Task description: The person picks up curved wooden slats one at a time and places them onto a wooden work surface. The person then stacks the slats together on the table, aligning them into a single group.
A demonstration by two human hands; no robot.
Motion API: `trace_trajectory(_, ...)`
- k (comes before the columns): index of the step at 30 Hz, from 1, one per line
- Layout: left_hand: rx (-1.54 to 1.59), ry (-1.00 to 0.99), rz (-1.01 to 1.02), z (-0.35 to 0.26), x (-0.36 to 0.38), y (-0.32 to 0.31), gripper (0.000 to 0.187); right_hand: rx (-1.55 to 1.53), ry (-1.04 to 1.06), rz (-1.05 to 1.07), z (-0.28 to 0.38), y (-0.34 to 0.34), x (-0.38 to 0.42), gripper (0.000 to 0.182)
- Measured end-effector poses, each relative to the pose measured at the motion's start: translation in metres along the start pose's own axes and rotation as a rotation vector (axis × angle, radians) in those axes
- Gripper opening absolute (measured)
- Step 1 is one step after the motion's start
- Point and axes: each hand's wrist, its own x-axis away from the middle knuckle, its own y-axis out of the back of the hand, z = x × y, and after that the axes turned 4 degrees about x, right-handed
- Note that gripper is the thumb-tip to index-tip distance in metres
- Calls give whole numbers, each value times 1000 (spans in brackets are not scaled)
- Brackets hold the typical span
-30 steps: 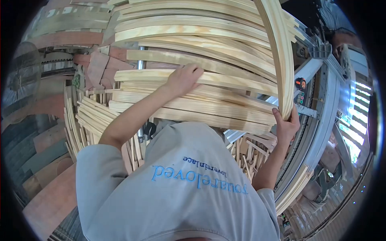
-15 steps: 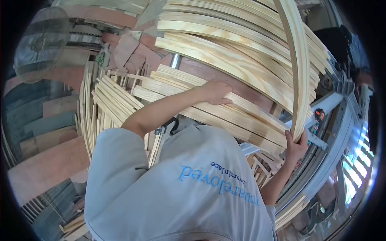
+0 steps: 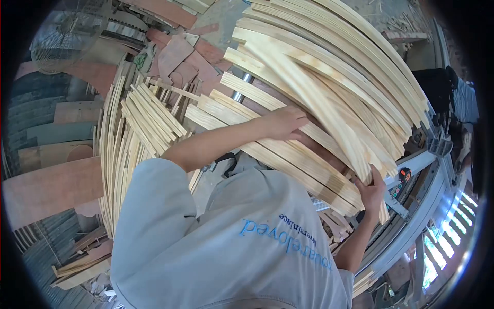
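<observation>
My left hand (image 3: 283,123) is closed over a long pale wooden plank (image 3: 242,89), with its fingers curled at the plank's far edge. The plank slants from upper left to lower right. Near its lower end, my right hand (image 3: 371,189) grips the end of another long board (image 3: 314,92), whose far part is blurred and slopes up and left over a stack of planks (image 3: 339,56). Closer to my body lie several planks side by side (image 3: 288,165), just below my left hand.
Metal rollers (image 3: 239,96) show between the two groups of planks. A grey machine frame (image 3: 429,180) with buttons and an orange tape measure (image 3: 405,174) stands at right. Thin strips (image 3: 149,116) are piled at left, near a fan (image 3: 67,38) and scattered board offcuts (image 3: 177,56).
The board in my right hand has swung down leftward over the stack. The plank under my left hand has shifted away from the nearer planks. The whole view has also shifted slightly.
</observation>
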Motion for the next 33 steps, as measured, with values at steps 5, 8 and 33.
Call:
trace_trajectory(5,14,572,-246,-4,93,104,21,116,222,28,3,-35,-20,60)
trace_trajectory(8,-229,847,-436,45,127,146,34,191,238,22,3,-62,-30,56)
trace_trajectory(33,104,910,-135,134,137,124,56,-278,-598,-429,-181,-49,31,67)
